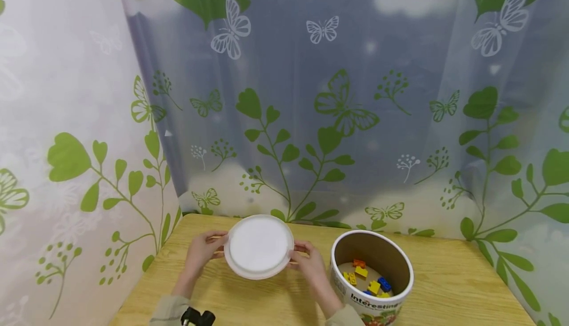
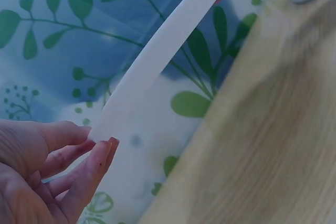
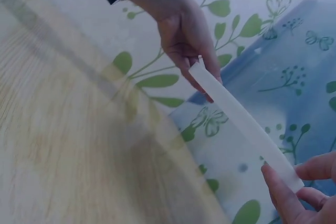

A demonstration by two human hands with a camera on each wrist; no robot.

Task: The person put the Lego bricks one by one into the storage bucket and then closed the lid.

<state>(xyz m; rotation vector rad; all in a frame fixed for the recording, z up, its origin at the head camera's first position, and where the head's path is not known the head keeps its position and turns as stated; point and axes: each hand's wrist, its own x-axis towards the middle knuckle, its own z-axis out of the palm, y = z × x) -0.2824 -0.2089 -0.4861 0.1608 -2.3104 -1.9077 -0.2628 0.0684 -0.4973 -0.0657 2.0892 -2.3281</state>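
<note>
A round white lid (image 1: 259,244) is held up above the table between both hands, its flat face toward the head camera. My left hand (image 1: 204,252) pinches its left rim between thumb and fingers; my right hand (image 1: 307,263) pinches the right rim. From the left wrist, the lid (image 2: 157,51) appears edge-on, with the left hand (image 2: 58,166) at its near end. In the right wrist view the lid's side (image 3: 247,124) runs between the right hand (image 3: 304,187) and the left hand (image 3: 189,45).
To the right of the hands stands an open white bucket (image 1: 373,266) with "Interesting" printed on it. Several toy bricks (image 1: 361,271), yellow, blue and orange, lie on its floor. The wooden table (image 1: 462,276) meets a patterned curtain (image 1: 293,118) at the back and left.
</note>
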